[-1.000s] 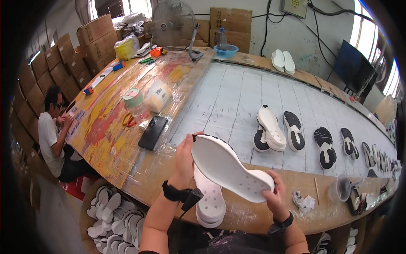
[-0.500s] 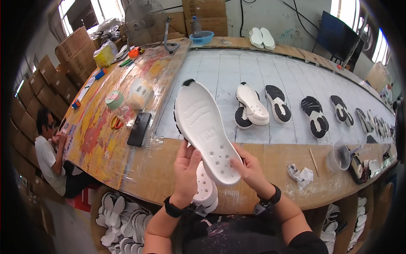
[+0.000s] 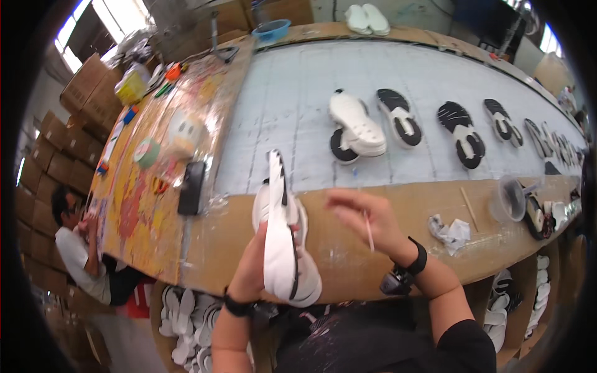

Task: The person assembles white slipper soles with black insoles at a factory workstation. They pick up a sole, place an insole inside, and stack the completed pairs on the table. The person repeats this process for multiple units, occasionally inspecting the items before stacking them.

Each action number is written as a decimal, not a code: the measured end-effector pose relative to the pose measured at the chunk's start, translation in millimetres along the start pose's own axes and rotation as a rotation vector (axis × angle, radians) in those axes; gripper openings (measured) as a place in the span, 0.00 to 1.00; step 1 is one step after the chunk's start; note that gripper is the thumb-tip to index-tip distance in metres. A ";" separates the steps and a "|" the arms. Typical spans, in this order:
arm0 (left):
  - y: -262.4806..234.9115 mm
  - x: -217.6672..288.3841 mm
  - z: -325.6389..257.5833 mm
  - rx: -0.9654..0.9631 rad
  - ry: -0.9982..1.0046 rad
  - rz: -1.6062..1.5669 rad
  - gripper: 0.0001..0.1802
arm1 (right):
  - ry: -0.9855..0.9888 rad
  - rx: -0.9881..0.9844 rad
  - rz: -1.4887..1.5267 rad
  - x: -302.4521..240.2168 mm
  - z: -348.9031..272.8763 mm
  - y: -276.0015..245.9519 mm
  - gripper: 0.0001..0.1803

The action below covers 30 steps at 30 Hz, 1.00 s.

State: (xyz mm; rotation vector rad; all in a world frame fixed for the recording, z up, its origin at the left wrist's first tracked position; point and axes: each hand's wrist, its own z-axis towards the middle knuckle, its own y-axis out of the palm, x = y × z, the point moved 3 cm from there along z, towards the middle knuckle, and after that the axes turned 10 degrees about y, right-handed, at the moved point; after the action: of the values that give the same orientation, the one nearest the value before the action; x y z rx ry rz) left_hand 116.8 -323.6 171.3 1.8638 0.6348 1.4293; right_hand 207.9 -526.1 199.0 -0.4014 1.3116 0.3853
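A white shoe sole with black patches along its edge (image 3: pixel 278 255) is tilted up on its side, gripped by my left hand (image 3: pixel 250 264) near the table's front edge. Just behind it sit more white sole parts (image 3: pixel 302 219), partly covered by it. To the right, my right hand (image 3: pixel 376 217) is raised over the brown tabletop, its fingers smeared by motion. A thin pale stick (image 3: pixel 369 233) juts down from that closed hand; what kind of tool it is cannot be made out. A small blue blur shows beyond the fingertips.
Stacked white soles (image 3: pixel 357 127) and black-and-white soles (image 3: pixel 461 133) lie on the white board (image 3: pixel 286 93). Crumpled paper (image 3: pixel 449 231), a wooden stick (image 3: pixel 468 209) and a plastic tub (image 3: pixel 507 200) are at right. A phone (image 3: pixel 191 188) lies left; a person (image 3: pixel 78 248) sits beyond.
The sole has been turned from face-on to edge-on and lowered. My right hand has let go of it, moved up and right, and now has a thin stick. The view has shifted.
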 end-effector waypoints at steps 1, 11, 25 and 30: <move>-0.7 1.5 0.4 0.142 0.160 0.318 0.28 | 0.042 0.162 -0.013 8.5 13.3 -19.1 0.18; 37.1 33.2 -3.9 0.087 0.148 2.008 0.21 | 0.563 0.520 0.375 141.0 101.8 -116.7 0.23; 67.9 79.3 34.3 0.295 0.767 0.518 0.24 | -0.621 0.347 -0.810 -16.8 -66.1 -23.1 0.26; 81.4 79.6 32.4 0.149 0.564 0.521 0.24 | -0.157 0.197 -0.316 -15.8 -58.5 -27.7 0.25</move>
State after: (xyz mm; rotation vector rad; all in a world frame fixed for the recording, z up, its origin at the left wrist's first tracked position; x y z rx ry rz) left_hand 167.2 -324.7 278.4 1.8150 0.5424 2.3507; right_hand 168.7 -579.6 204.1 -0.3967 1.0989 0.0208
